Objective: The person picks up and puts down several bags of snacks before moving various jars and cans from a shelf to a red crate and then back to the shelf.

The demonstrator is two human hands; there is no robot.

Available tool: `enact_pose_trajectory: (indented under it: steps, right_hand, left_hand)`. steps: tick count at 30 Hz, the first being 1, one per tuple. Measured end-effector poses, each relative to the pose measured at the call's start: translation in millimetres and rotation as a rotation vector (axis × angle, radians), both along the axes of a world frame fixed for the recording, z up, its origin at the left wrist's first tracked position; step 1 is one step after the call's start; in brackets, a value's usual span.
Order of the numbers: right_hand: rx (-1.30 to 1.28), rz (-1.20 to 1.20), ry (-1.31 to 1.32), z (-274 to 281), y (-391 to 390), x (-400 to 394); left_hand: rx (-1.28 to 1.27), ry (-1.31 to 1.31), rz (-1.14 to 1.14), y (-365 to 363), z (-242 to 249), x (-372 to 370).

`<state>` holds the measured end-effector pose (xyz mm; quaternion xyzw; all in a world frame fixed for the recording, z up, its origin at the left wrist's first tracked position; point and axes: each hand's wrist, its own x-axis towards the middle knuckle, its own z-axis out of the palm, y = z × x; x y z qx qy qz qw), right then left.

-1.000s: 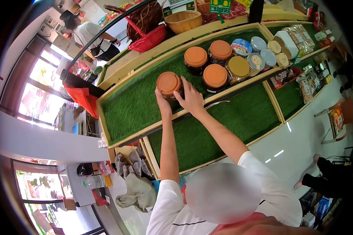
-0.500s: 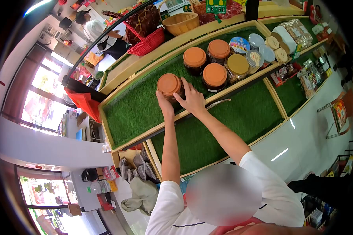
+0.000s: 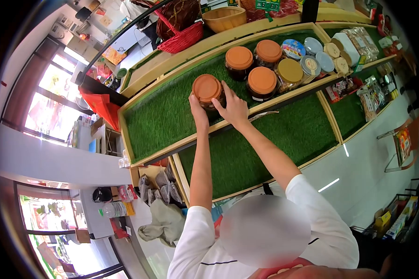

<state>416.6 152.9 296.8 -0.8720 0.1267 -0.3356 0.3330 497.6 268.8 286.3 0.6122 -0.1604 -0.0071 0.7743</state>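
Note:
A dark jar with an orange screw lid [image 3: 206, 87] stands on the green turf of the upper shelf [image 3: 156, 123], clasped between both hands. My left hand [image 3: 199, 113] is wrapped around its left and near side. Around the right side curls my right hand [image 3: 235, 108], its thumb near the lid's edge and its fingers reaching toward the back. To the right is a group of similar jars, among them an orange-lidded jar [image 3: 262, 81], another orange-lidded jar [image 3: 239, 57] and a gold-lidded jar [image 3: 289, 70]. Whether the held jar's base touches the turf is hidden.
Wooden rails edge the shelf, with a lower turf shelf [image 3: 246, 153] in front. Pale-lidded tubs [image 3: 324, 61] and packaged goods [image 3: 360, 43] sit farther right. Behind are a red basket [image 3: 184, 39] and a tan basket [image 3: 224, 19]. A chair [image 3: 402, 143] stands on the right.
The camera view has shifted, so the shelf and jars appear slightly higher and farther right. Both hands still clasp the same jar. The person in the background has mostly left the view.

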Motion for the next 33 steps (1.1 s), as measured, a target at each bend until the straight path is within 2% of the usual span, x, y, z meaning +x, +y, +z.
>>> enact_pose_trajectory:
  steps: [14,17,20,33]
  right_hand:
    - [0.024,-0.027,0.022,1,2,-1]
    - [0.022,-0.024,0.031,3,3,-2]
    - [0.009,-0.014,0.032,2,1,-1]
    - [0.019,-0.028,0.043,1,2,-1]
  left_hand:
    - [0.173,-0.210,0.037,3,3,-7]
    - [0.225,-0.159,0.028,6,-1,-4]
    - [0.105,-0.121,0.067,-1,-3,0]
    - [0.067,-0.096,0.057,1,-13,9]
